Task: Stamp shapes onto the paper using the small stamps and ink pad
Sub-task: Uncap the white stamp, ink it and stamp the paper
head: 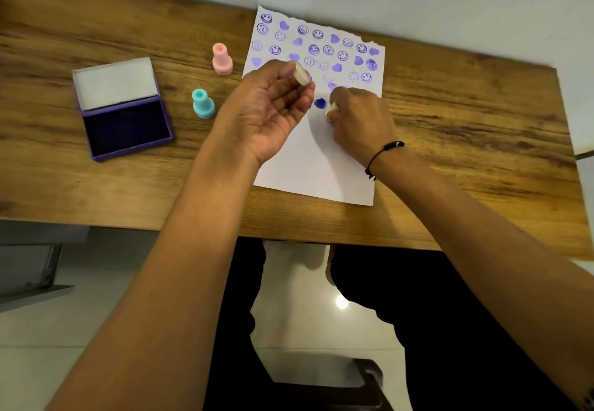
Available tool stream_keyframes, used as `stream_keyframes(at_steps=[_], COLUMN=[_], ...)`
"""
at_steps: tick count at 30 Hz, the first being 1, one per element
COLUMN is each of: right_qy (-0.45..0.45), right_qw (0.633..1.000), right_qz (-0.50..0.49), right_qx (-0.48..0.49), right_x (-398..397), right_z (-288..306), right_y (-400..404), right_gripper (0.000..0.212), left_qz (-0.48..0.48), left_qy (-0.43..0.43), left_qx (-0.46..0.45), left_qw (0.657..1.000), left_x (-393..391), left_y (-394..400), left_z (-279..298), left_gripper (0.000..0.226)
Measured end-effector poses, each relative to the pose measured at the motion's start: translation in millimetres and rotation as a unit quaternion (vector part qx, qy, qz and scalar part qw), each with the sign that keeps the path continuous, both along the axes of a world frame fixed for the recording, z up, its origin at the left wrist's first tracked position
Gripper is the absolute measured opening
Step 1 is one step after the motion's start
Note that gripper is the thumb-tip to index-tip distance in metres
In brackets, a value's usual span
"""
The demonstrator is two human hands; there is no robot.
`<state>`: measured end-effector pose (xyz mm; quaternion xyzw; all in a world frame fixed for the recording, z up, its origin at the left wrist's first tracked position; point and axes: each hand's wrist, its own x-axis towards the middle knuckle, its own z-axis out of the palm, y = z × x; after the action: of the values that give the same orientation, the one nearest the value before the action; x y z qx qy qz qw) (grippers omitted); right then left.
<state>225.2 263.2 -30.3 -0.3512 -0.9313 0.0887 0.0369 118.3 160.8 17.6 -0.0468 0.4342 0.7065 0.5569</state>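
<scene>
A white sheet of paper (316,160) lies on the wooden table, its upper half covered with several purple smiley and heart prints. My left hand (270,108) hovers over the sheet, palm turned up, fingers closed on a small cream stamp (302,74). My right hand (361,121) presses another cream stamp (331,110) down on the paper, just right of a fresh dark heart print (320,103). The open purple ink pad (127,126) sits at the left, lid tipped back.
A pink stamp (221,59) and a teal stamp (202,104) stand upright between the ink pad and the paper. The table's (482,121) front edge runs just below the sheet; my legs and a stool show under it.
</scene>
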Motion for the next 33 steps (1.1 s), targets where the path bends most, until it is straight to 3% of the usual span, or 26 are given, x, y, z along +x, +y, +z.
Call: stream_keyframes(at_steps=[10,15,19,22,28,33], right_qy=[-0.015,-0.065,0.068,0.194,0.279,0.291], right_qw=[1.0,0.998,0.996,0.978,0.922,0.906], right_qz=[0.001,0.014,-0.015,-0.068,-0.081,-0.084], right_qx=[0.001,0.006,0.051,-0.025,-0.257,-0.295], right_x=[0.4,1.0,7.9,10.1,0.2,-6.3], right_z=[4.1,16.3,57.6,87.1,95.4,90.7], right_y=[1.4,5.7,11.4,8.8,-12.7,-22.0], right_gripper=[0.022,0.023,0.02,0.02,0.011,0.01], left_qz=[-0.003,-0.002,0.013,-0.003,-0.065,-0.069], left_qy=[-0.009,0.016,0.023,0.032,0.075,0.072], left_qx=[-0.007,-0.006,-0.006,0.001,0.027,0.04], left_qw=[1.0,1.0,1.0,0.999,0.995,0.994], left_x=[2.7,-0.2,-5.0,-3.7,-0.9,0.2], left_y=[6.3,5.5,1.7,0.4,-1.7,-3.7], left_z=[-3.0,-4.0,-3.6,-1.1,0.5,1.8], left_gripper=[0.008,0.011,0.011,0.011,0.017,0.016])
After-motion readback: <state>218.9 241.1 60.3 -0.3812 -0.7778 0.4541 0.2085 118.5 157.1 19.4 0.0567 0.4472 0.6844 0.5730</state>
